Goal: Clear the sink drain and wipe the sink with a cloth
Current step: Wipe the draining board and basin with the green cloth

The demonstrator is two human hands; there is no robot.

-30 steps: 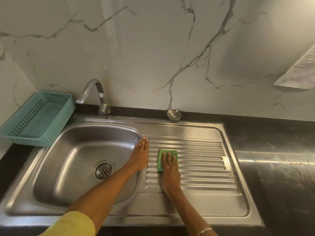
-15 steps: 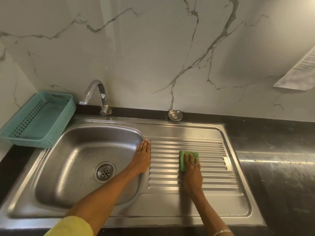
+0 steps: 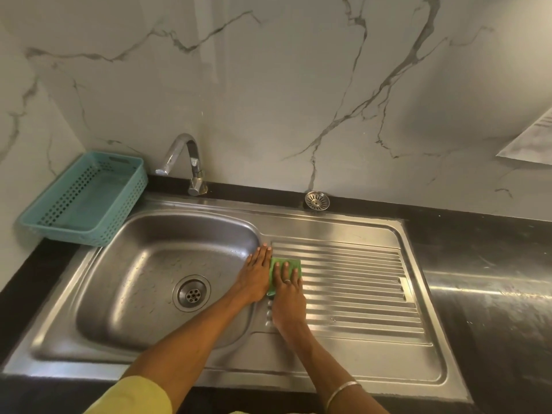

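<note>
Right hand (image 3: 288, 289) flat on one green cloth (image 3: 285, 265), apparently folded, one sink (image 3: 343, 228)

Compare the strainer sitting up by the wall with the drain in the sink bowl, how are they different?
The loose strainer rests on the dark counter strip against the wall; the drain is seated in the bowl's floor. The strainer shows radial slots around a central knob; the drain shows round holes. The strainer looks smaller than the drain's ring. Both are round, shiny metal.

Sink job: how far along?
Done, apparently: strainer sits out on the back ledge, drain looks clear. In hand: right hand presses green cloth on the drainboard; left hand braces on the rim. Left: basin shows droplets.
</note>
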